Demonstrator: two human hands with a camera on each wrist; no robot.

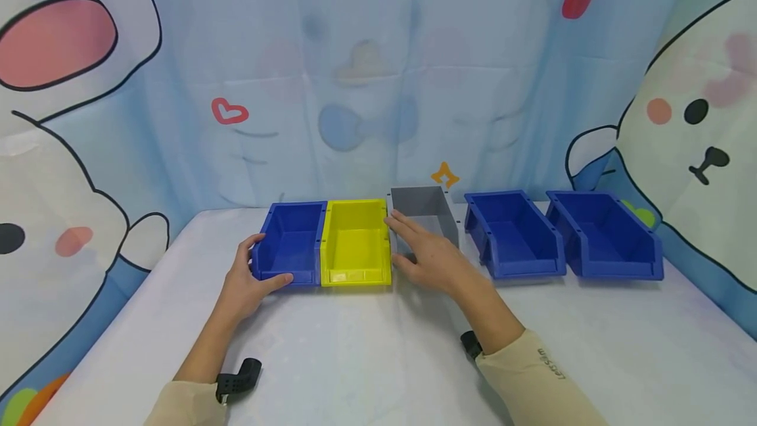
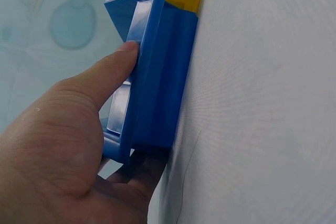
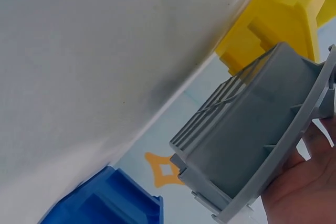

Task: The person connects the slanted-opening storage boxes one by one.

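My left hand (image 1: 244,286) grips the leftmost blue storage bin (image 1: 291,242), thumb on its front lip and fingers along its left side. A yellow storage bin (image 1: 357,248) stands directly against that blue bin's right side. My right hand (image 1: 434,260) holds a grey storage bin (image 1: 421,201) beside the yellow one, covering much of its front in the head view. In the right wrist view the grey bin (image 3: 247,124) shows its ribbed underside and appears raised off the table. The fingers there are partly hidden behind its rim.
Two more blue bins, one nearer (image 1: 514,235) and one at the far right (image 1: 609,235), stand right of the grey bin. A white cloth-covered table (image 1: 355,354) lies beneath everything. Behind it hangs a light blue cartoon curtain (image 1: 378,130).
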